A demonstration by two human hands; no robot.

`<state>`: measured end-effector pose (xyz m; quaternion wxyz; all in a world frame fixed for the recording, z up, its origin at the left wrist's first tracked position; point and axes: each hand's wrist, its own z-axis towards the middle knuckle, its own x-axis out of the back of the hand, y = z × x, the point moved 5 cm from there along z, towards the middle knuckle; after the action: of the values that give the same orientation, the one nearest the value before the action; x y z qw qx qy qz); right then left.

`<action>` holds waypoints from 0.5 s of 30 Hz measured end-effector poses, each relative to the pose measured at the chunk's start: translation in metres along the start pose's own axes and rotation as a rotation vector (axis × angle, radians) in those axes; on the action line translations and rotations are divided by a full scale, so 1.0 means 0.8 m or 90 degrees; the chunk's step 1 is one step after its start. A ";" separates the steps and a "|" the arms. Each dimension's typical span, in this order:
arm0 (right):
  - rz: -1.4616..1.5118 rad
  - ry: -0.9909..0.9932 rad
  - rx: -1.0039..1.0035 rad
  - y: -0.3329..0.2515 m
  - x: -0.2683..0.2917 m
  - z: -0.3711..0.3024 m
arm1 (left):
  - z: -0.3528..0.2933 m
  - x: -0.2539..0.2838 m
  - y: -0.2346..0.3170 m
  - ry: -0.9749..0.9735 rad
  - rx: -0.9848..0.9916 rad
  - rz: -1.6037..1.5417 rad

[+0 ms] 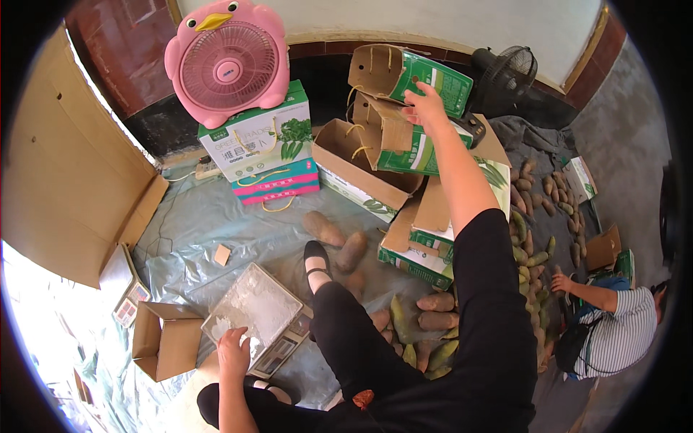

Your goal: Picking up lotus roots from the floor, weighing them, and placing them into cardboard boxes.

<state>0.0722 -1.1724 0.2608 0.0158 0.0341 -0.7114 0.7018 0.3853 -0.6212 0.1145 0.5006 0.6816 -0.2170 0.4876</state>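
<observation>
My right arm stretches far forward, and my right hand (426,107) is at the stacked green cardboard boxes. Its fingers are apart at the edge of the upper open box (437,79), just above the box below (404,148); whether the fingertips touch cardboard is hard to tell. My left hand (234,351) hangs low by the near edge of a platform scale (256,307) with a white-dusted plate, its fingers spread and nothing in them. Left of the scale stands a small open brown carton (167,339).
A pink fan (228,68) rests on a white-green carton (253,137). Long reddish and green radishes (437,321) lie by my legs, with more piled to the right. A black fan (505,76) stands behind the boxes. Far right, another person (617,328) reaches toward the pile.
</observation>
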 end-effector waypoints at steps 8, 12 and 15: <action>-0.025 -0.020 -0.042 0.008 -0.024 0.052 | 0.007 -0.009 -0.008 -0.034 0.047 -0.011; -0.015 -0.025 -0.053 0.018 -0.022 0.065 | 0.009 -0.011 -0.002 -0.064 0.073 -0.033; 0.040 -0.023 -0.057 0.028 -0.017 0.062 | 0.008 -0.010 0.000 -0.061 0.058 -0.024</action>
<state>0.0858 -1.2210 0.2370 -0.0177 0.0237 -0.7432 0.6685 0.3845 -0.6286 0.1077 0.4671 0.7305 -0.2053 0.4540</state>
